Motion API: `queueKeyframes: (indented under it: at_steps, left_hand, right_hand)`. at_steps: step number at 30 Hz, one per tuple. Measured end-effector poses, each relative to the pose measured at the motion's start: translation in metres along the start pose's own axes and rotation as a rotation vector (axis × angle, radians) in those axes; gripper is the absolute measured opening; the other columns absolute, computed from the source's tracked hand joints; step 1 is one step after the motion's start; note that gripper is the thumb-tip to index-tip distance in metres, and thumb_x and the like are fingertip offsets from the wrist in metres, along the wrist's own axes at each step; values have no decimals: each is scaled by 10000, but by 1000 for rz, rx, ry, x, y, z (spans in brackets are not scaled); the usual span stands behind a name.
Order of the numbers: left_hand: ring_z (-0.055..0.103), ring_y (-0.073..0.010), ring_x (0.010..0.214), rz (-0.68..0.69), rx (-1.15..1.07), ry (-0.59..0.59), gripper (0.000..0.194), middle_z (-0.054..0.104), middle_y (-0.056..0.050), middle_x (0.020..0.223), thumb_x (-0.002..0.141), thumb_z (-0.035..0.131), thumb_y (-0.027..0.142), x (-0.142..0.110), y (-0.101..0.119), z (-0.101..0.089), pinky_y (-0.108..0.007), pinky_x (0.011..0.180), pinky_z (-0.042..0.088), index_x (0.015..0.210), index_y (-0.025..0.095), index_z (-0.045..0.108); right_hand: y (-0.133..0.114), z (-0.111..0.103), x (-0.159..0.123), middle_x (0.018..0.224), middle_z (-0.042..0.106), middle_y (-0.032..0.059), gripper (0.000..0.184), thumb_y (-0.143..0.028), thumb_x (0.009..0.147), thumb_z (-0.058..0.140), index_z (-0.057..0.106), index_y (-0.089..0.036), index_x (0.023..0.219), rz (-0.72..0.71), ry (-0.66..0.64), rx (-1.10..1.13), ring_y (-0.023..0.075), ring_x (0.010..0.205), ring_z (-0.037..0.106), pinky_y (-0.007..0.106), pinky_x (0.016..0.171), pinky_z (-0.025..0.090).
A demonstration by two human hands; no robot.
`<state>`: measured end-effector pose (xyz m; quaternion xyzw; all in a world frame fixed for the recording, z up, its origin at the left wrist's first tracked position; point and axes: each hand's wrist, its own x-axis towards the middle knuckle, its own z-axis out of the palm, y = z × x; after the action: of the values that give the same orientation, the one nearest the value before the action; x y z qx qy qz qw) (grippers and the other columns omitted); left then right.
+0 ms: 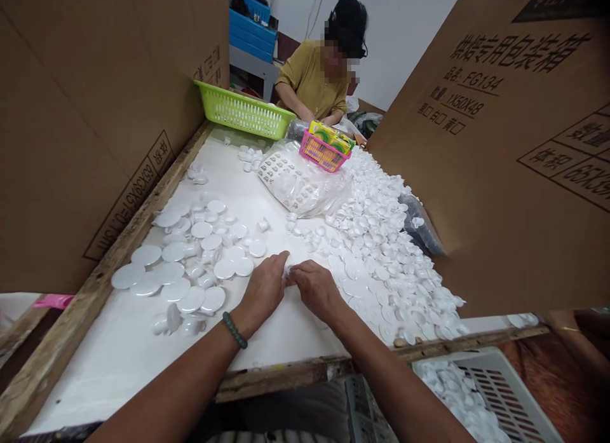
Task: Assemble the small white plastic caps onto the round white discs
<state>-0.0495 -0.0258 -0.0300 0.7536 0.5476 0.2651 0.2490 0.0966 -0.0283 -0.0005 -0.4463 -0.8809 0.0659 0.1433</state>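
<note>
My left hand [265,286] and my right hand [314,288] meet over the middle of the white tabletop [281,341]. Both are closed around a small white plastic piece [287,272], mostly hidden by the fingers. A green bead bracelet [235,330] circles my left wrist. To the left lie loose white round-topped plastic pieces [175,289], some flat side up, some tipped over. On the right spreads a large heap of smaller white plastic pieces [381,239], reaching close to my right hand.
Tall cardboard boxes [500,176] flank both sides. At the back are a green basket [243,114], a pink basket [324,154] with yellow packets, and a clear bag [305,182] with printed sheets. Another person [317,74] sits opposite. A grey crate [515,392] stands below the wooden edge.
</note>
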Motion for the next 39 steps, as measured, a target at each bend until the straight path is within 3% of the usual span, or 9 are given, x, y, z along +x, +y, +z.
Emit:
queueKeyframes:
  at_steps: [11, 17, 24, 28, 36, 39]
  left_hand:
    - [561, -188, 886, 12, 10, -12, 460, 597, -84, 984, 746, 442, 47, 0, 0, 1, -334, 790, 450, 1196, 140, 427]
    - [571, -189, 851, 16, -7, -16, 462, 610, -76, 976, 760, 490, 105, 0, 0, -3, -315, 756, 450, 1214, 155, 420]
    - [576, -185, 837, 31, -6, -11, 476, 618, -68, 948, 752, 482, 88, -1, -2, -3, -307, 754, 448, 1221, 148, 423]
    - [575, -188, 863, 26, -2, -4, 511, 613, -71, 983, 726, 489, 68, 0, -3, -1, -314, 772, 447, 1225, 155, 421]
    - [586, -174, 825, 37, -47, 9, 487, 622, -60, 964, 727, 480, 60, 1, -4, -2, -303, 753, 454, 1201, 166, 446]
    - [584, -178, 811, 57, -84, 10, 445, 621, -54, 944, 737, 535, 113, 1, -6, -4, -291, 722, 450, 1174, 171, 473]
  right_hand:
    - [6, 1, -8, 933, 669, 38, 264, -60, 846, 437, 647, -214, 891, 6, 32, 70, 154, 853, 576, 265, 730, 463]
    - [5, -1, -1, 824, 666, 39, 274, -59, 841, 424, 655, -206, 847, -38, -55, -15, 163, 781, 561, 273, 695, 455]
    - [6, 9, -8, 948, 660, 55, 318, -33, 836, 381, 640, -197, 923, -47, 23, -12, 178, 881, 554, 312, 775, 461]
    - [6, 10, -8, 912, 667, 34, 256, -71, 840, 432, 643, -213, 863, 27, 77, 82, 158, 842, 574, 270, 727, 468]
    - [3, 12, -3, 787, 647, 51, 273, 0, 774, 415, 629, -169, 791, -42, -29, -150, 172, 732, 529, 297, 691, 420]
    - [4, 13, -4, 762, 648, 42, 249, -29, 780, 433, 635, -174, 764, 7, 13, -54, 164, 726, 535, 287, 681, 414]
